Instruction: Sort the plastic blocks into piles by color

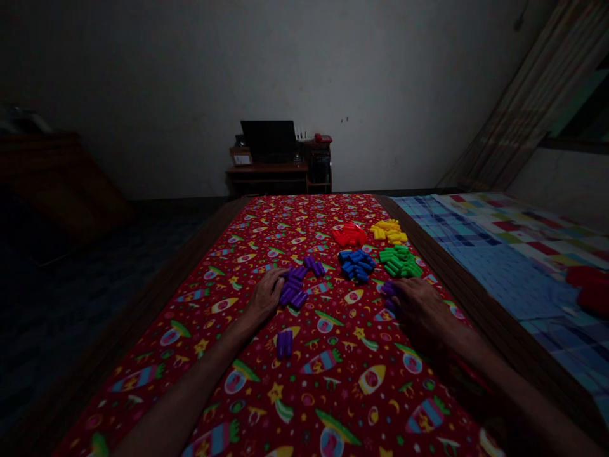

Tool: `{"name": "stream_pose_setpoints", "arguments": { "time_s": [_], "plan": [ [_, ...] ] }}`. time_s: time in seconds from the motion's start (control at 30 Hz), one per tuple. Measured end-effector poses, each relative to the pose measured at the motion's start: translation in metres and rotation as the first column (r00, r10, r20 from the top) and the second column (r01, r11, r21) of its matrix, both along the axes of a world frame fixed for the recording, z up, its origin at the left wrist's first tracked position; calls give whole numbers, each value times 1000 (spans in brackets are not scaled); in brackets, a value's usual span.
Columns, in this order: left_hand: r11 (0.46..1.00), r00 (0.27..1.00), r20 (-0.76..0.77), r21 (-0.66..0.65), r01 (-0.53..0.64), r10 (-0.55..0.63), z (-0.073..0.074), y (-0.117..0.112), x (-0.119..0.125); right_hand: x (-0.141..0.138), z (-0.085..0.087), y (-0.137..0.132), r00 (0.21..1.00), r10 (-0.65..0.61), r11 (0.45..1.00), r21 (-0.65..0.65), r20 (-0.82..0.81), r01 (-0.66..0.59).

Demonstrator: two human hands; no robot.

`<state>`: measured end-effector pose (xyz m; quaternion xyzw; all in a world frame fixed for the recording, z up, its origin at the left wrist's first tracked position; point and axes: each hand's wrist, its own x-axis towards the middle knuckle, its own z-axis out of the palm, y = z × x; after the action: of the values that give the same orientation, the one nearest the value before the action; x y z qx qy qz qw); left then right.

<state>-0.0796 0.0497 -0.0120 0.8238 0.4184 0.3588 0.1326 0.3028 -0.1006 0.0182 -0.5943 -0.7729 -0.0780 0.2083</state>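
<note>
My left hand (pixel 267 293) rests on the cloth with its fingers against the left side of a loose pile of short purple tube-like pieces (pixel 294 284). Its fingers are loosely bent and partly apart. On the other side, my right hand (pixel 423 299) is palm down with its fingers curled over a few purple pieces (pixel 389 291); the palm hides part of them. Two or three purple pieces (pixel 284 344) lie side by side nearer to me. Beyond my right hand sit separate heaps of blue pieces (pixel 356 265), green pieces (pixel 399 261), red pieces (pixel 349 235) and yellow pieces (pixel 389 231).
A red cloth (pixel 304 400) with rocket prints covers the long table. To the right is a bed with a blue checked cover (pixel 514 279). A small desk (pixel 266 170) with a dark monitor (pixel 269 139) stands against the far wall. The room is dim.
</note>
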Motion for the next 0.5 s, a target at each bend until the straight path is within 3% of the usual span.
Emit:
{"name": "stream_pose_setpoints", "arguments": {
  "time_s": [0.13, 0.2, 0.3, 0.4, 0.5],
  "plan": [
    [1000, 1000, -10, -11, 2, -2, 2, -1, 0, -17, 8, 7, 1000, 6, 999, 46, -18, -6],
    [1000, 1000, -11, -12, 2, -2, 1, -1, 0, -38, 18, 21, 997, 65, 996, 70, -32, -63],
    [1000, 1000, -4, -3, 8, -8, 0, 1, 0, -78, 25, 50, 979, 198, 980, -18, -42, -199],
    [1000, 1000, 9, 10, 8, -9, -2, 3, 0, -122, 16, 81, 958, 281, 956, -67, -66, -285],
    [1000, 1000, 8, 9, 15, -16, -3, 3, 0, -156, -2, 104, 970, 236, 968, -78, -62, -240]
  ]
}}
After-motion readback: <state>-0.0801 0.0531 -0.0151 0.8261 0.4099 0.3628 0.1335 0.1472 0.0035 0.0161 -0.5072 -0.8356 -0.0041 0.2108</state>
